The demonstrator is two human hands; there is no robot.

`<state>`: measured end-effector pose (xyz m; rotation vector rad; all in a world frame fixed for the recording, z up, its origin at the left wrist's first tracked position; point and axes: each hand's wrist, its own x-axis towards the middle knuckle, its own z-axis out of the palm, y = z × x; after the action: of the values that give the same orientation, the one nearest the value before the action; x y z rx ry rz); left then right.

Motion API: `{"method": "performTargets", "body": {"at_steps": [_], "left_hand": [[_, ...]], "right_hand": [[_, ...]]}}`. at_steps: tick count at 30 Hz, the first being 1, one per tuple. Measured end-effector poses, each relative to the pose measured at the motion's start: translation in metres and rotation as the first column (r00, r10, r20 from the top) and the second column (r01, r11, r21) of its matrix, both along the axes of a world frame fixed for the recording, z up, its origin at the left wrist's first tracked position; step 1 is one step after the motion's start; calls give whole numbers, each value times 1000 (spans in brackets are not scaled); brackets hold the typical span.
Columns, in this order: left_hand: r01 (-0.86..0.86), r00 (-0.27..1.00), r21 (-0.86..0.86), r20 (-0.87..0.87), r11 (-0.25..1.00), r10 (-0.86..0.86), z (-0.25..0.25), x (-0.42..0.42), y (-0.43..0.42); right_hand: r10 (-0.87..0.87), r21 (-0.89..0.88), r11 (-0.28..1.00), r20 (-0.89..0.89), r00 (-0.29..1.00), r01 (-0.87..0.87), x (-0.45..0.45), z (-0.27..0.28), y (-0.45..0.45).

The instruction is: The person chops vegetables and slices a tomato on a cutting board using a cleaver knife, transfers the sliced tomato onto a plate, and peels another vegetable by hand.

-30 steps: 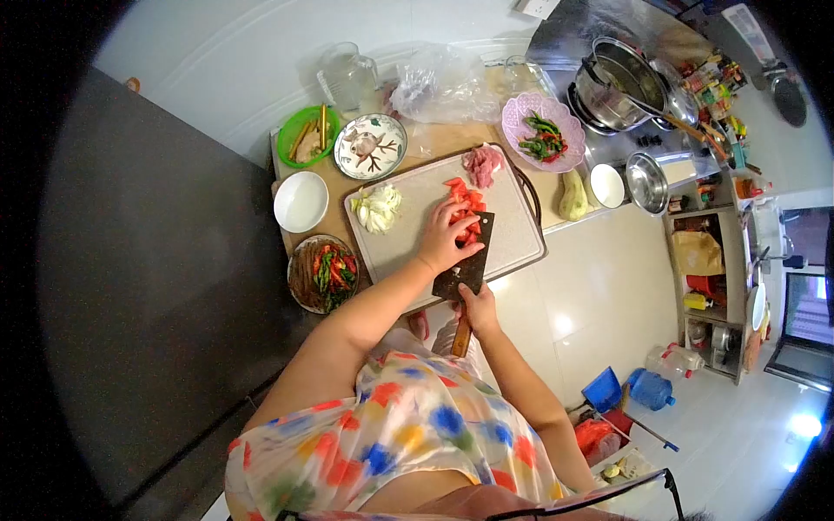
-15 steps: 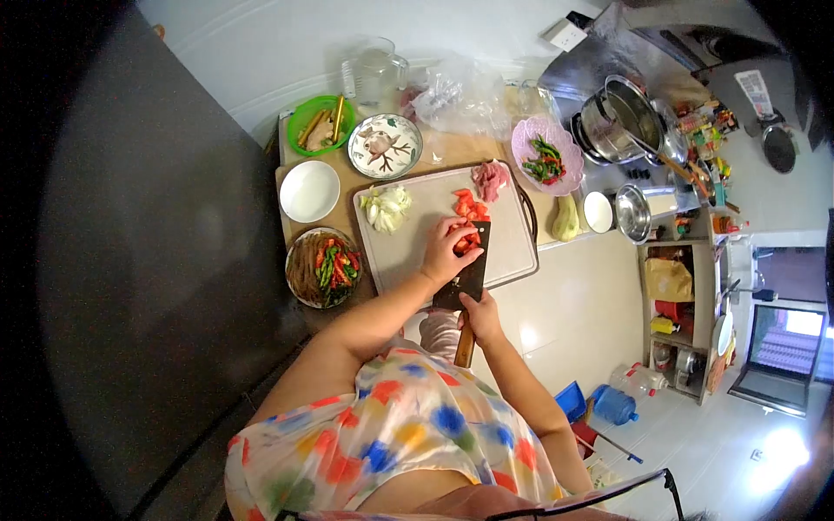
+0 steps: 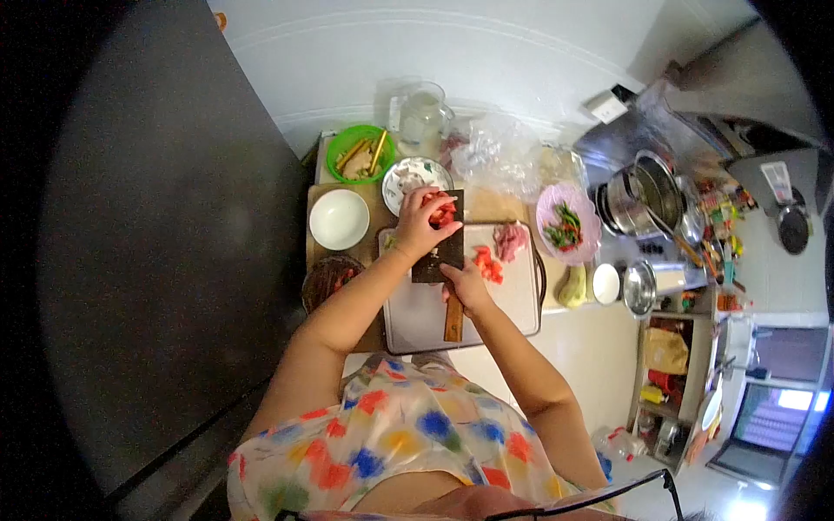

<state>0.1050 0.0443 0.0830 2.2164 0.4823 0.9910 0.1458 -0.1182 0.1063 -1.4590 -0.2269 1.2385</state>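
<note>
My right hand [image 3: 466, 288] is closed round the wooden handle of a cleaver [image 3: 454, 323], its dark broad blade lying flat over the cutting board [image 3: 426, 321]. Chopped red pieces that look like tomato [image 3: 441, 211] rest on the blade. My left hand [image 3: 420, 227] curls over them with fingers and thumb, at the edge of a patterned plate [image 3: 401, 178]. More chopped tomato [image 3: 487, 266] lies on the board, beside a pile of raw pink meat [image 3: 510, 240]. My left hand and arm hide most of the chopped white vegetable.
A white bowl [image 3: 339, 220], a green basket [image 3: 382, 139] and a dark bowl of food [image 3: 314, 295] stand at left. A glass pitcher [image 3: 422, 122] and plastic bag [image 3: 504, 156] are behind. Rightward are a pink plate of peppers [image 3: 587, 213], a pale vegetable [image 3: 572, 286] and pots [image 3: 627, 193].
Both hands have carried the cleaver and part of the tomato from the board up and left, to the patterned plate. Some tomato stays behind on the board. The camera view has shifted.
</note>
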Motion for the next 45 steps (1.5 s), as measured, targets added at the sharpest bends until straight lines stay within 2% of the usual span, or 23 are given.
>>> {"method": "performTargets", "body": {"at_steps": [3, 5, 6, 8, 12, 17, 22, 25, 26, 30, 34, 37, 40, 43, 45], "left_hand": [[-68, 989, 34, -126, 997, 72, -20, 11, 43], [-119, 975, 29, -186, 992, 122, -35, 19, 65], [-159, 963, -26, -225, 987, 149, -42, 23, 71], [-208, 952, -21, -235, 978, 198, -62, 30, 86], [-266, 939, -38, -238, 963, 250, -75, 39, 93], [-276, 894, 106, -336, 955, 296, -86, 40, 91], [-282, 832, 251, -416, 926, 366, -94, 46, 89], [-275, 870, 258, -343, 926, 354, -90, 45, 87], [-266, 870, 315, -328, 911, 367, -88, 43, 86], [-236, 940, 207, -200, 949, 277, -45, 44, 60], [97, 994, 0, -50, 995, -97, -39, 46, -7], [283, 952, -81, -102, 956, -290, -60, 41, -54], [342, 923, -62, -167, 938, -348, -73, 39, -88], [394, 882, -130, -224, 910, -414, -76, 44, -105], [421, 870, -70, -251, 904, -425, -78, 48, -110]], "right_hand": [[99, 82, 992, -77, 992, -93, 29, -27, 46], [116, 36, 993, -133, 984, -112, 42, -39, 69], [140, 13, 990, -142, 980, -139, 48, -45, 81], [171, -63, 981, -186, 967, -186, 60, -57, 96], [174, -36, 983, -159, 972, -181, 70, -63, 105], [225, -85, 968, -104, 969, -234, 85, -54, 82], [214, -111, 967, -139, 967, -230, 97, -40, 36], [154, -76, 983, -174, 973, -169, 99, -24, 3], [147, -67, 985, -145, 978, -158, 100, -24, -11], [-51, -2, 999, -110, 993, 51, 91, -9, -67], [-283, -10, 959, -47, 958, 283, 75, -23, -129], [-451, -31, 892, -31, 892, 450, 54, -28, -167], [-490, -75, 869, -2, 872, 488, 32, -28, -196], [-500, -107, 862, -12, 866, 496, 10, -47, -220], [-504, -122, 858, -13, 863, 499, -2, -64, -229]]}}
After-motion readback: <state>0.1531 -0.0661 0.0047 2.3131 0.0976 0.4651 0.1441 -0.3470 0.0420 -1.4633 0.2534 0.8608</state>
